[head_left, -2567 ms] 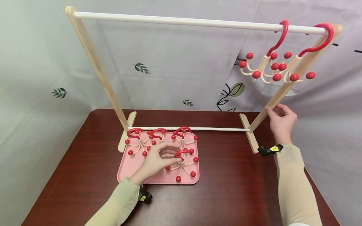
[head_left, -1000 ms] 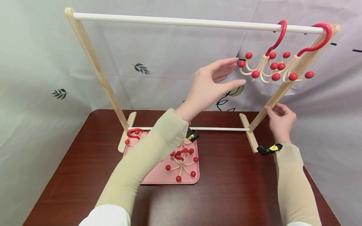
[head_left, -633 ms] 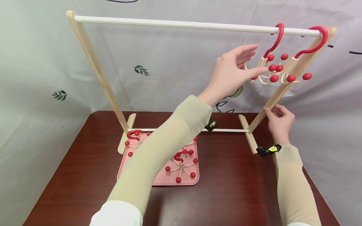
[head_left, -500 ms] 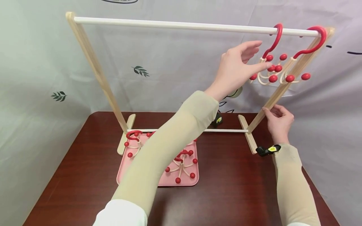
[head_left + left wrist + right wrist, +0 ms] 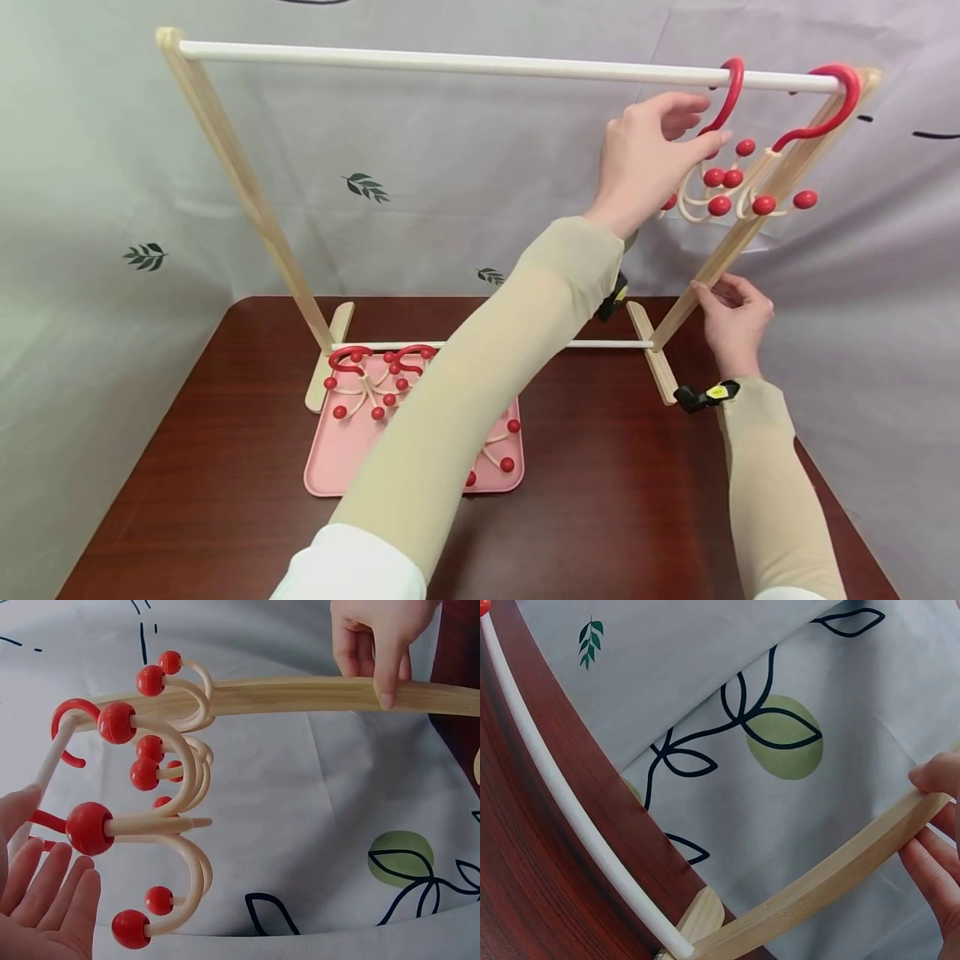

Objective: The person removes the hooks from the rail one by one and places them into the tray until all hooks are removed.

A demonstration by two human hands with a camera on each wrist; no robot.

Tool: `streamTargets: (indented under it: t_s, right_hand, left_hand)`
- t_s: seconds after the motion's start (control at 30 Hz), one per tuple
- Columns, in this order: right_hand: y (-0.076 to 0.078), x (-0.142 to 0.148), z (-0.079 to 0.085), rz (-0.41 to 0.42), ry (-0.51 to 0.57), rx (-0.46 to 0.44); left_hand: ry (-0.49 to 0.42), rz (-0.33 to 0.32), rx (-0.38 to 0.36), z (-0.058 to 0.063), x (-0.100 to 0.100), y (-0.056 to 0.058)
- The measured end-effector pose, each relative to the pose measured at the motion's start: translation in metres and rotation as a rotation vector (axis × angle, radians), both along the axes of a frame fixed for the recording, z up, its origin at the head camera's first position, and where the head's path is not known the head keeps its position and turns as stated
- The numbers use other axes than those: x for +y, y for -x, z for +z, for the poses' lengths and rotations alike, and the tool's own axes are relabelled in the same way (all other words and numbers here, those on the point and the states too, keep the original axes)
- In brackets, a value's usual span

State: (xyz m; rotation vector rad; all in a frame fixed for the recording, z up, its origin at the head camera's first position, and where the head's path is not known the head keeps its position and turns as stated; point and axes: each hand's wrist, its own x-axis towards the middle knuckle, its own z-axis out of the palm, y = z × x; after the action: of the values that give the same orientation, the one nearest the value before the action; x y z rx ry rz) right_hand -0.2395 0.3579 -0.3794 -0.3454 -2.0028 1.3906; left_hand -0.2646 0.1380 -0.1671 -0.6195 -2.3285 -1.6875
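Since half a second ago, the left grip (image 5: 647, 154) has climbed; just to its right is a hanger's red hook (image 5: 733, 98), seemingly within grasp. The left wrist view reveals what the head view hides: straightened fingers (image 5: 49, 885), spread; contact is unclear. Lower right, the right grip (image 5: 738, 321) pinches the wooden post (image 5: 727, 250).

The garment rack (image 5: 247, 196) shows matt, grained wood, the hangers (image 5: 764, 168) on it glossy beads (image 5: 764, 205), the tray (image 5: 322, 467) before it smooth plastic, the tabletop (image 5: 600, 467) beneath polished wood, the backdrop (image 5: 450, 208) behind creased cloth.
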Motion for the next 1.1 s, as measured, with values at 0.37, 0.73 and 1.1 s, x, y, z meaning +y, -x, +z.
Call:
streamTargets:
  t_s: [0.37,0.73,1.1]
  right_hand:
    - [0.001,0.001,-0.001,-0.007,0.009,0.009]
    - [0.002,0.000,-0.001,0.007,0.033,0.026]
    - [0.001,0.000,-0.001,0.014,0.014,0.065]
  left_hand:
    - [0.019,0.046,0.147,0.003,0.002,0.000]
    - [-0.196,0.039,0.285,0.002,-0.016,-0.002]
    - [-0.353,0.028,0.350,-0.006,-0.044,-0.002]
